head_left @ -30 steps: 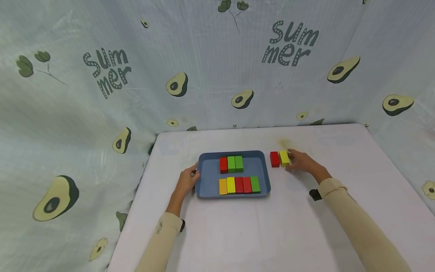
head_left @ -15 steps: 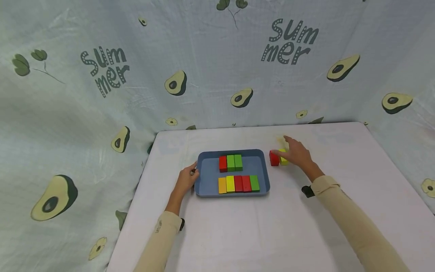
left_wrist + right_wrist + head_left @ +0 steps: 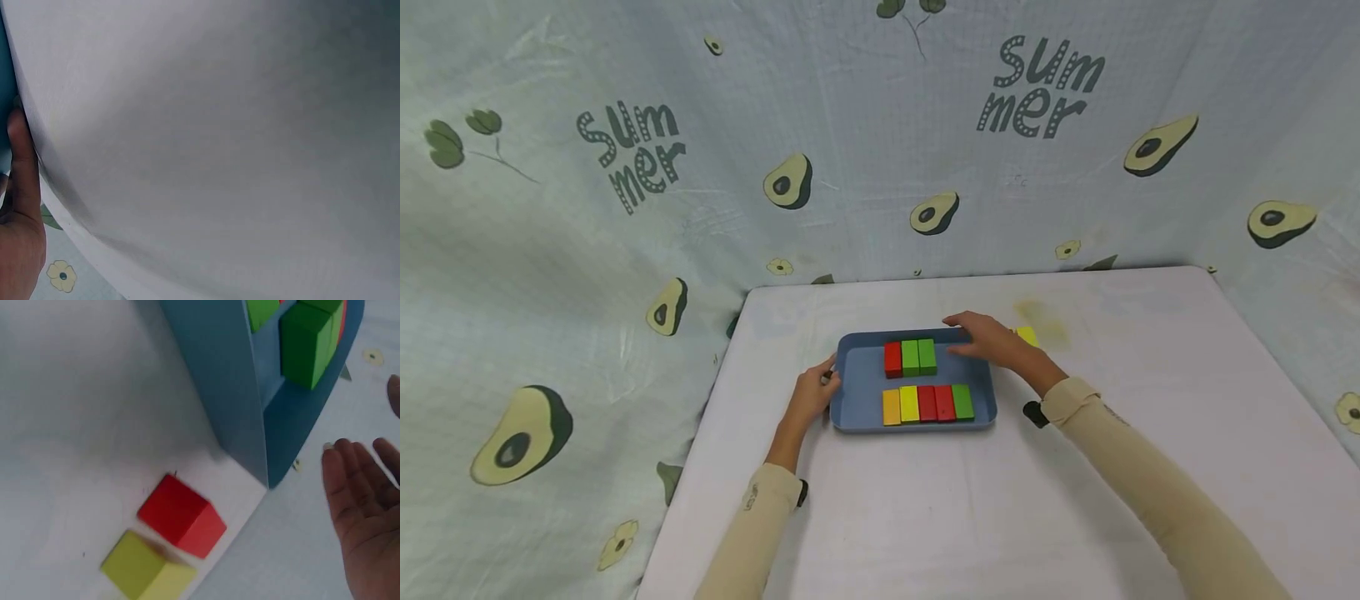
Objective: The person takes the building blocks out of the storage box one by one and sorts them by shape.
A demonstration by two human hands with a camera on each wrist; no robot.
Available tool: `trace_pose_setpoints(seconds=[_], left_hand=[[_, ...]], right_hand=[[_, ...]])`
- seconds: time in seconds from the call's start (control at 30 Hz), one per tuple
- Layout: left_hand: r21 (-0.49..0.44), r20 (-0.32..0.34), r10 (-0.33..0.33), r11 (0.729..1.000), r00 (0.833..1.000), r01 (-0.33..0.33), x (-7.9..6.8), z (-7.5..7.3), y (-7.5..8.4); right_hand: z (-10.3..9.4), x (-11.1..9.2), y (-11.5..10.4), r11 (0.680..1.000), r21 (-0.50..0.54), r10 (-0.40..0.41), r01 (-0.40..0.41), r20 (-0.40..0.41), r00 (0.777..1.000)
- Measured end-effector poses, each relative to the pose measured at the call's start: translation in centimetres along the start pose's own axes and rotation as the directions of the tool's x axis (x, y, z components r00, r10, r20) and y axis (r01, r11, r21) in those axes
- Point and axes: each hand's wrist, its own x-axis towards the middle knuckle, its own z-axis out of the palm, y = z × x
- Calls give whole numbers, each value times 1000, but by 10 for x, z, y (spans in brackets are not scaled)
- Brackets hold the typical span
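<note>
My left hand (image 3: 811,398) rests at the left side of the blue tray (image 3: 857,417), fingertips against its rim. In the left wrist view one fairly straight finger (image 3: 24,162) lies along the tray's blue wall (image 3: 5,81). My right hand (image 3: 988,340) is over the tray's far right corner, thumb and fingers spread, holding nothing. The right wrist view shows its fingers (image 3: 359,487) apart from the blocks. A red block (image 3: 181,512) and a yellow block (image 3: 147,565) stand side by side on the table, right of the tray; in the head view the hand and forearm hide the red one.
Inside the tray, a back row has a red block (image 3: 892,360) and two green blocks (image 3: 918,357). The front row runs from an orange block (image 3: 891,407) through yellow and red to a green block (image 3: 962,402). A patterned cloth (image 3: 850,125) hangs behind the table (image 3: 880,508).
My right hand has let go of the yellow block, lifted, and moved left past the red block to above the tray's corner. The left hand has stayed at the tray's side.
</note>
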Motion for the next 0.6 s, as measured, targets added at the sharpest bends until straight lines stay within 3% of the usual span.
trace_pose_setpoints(seconds=[0.27,0.47,0.6], left_hand=[[-6,1,-11,1000,1000,11,-1,-2,0],[-4,2,-5,1000,1000,5,-1,-3,0],[-1,8,-9,1000,1000,9,-1,-2,-2]], right_hand=[[20,14,-6,998,-35,47,-45,69,996],[27,22,-9,994,-62,103,-93,186,977],[34,26,-9,992,-68,123,-111,215,969]])
